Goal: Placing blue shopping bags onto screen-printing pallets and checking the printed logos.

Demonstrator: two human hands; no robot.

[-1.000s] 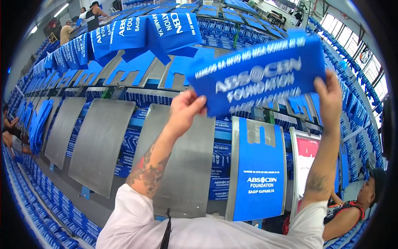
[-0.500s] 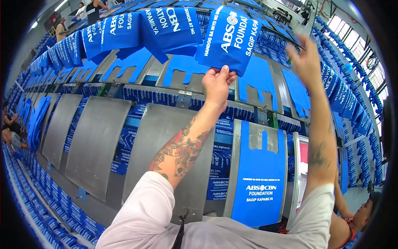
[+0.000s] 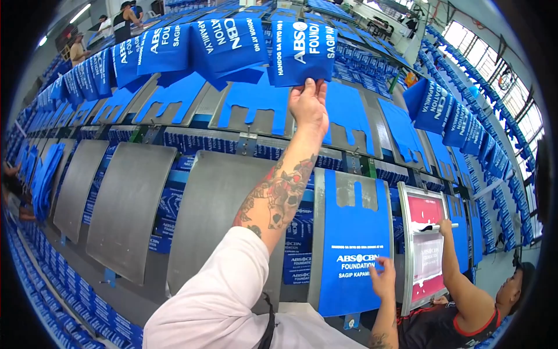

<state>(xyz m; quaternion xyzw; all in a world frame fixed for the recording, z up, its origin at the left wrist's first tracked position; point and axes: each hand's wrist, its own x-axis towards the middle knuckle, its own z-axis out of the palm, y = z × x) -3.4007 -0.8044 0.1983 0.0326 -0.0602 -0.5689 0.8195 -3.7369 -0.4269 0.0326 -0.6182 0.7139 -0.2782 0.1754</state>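
Observation:
My left hand (image 3: pixel 310 104), reaching far forward, pinches the lower edge of a blue printed bag (image 3: pixel 303 52) that hangs in a row. Below, near my body, my right hand (image 3: pixel 383 280) hovers over or just touches the right edge of another blue bag (image 3: pixel 351 224) lying flat on a grey metal board. Its fingers are apart with nothing seen in them. That flat bag has cut-out handles at its far end and white print across its lower half. Several bare grey boards (image 3: pixel 224 215) stand in line to the left.
At right a person (image 3: pixel 459 314) in a dark top grips a squeegee (image 3: pixel 436 227) over a framed printing screen (image 3: pixel 407 250) with red areas. More printed bags (image 3: pixel 444 113) hang at the far right. Blue bags on boards (image 3: pixel 256 102) form a row beyond. Other people (image 3: pixel 122 23) stand at the far left.
My right hand has come down from the upper right to beside the flat bag. My left hand stays at the hanging bag. The view has turned slightly, showing more of the person and screen.

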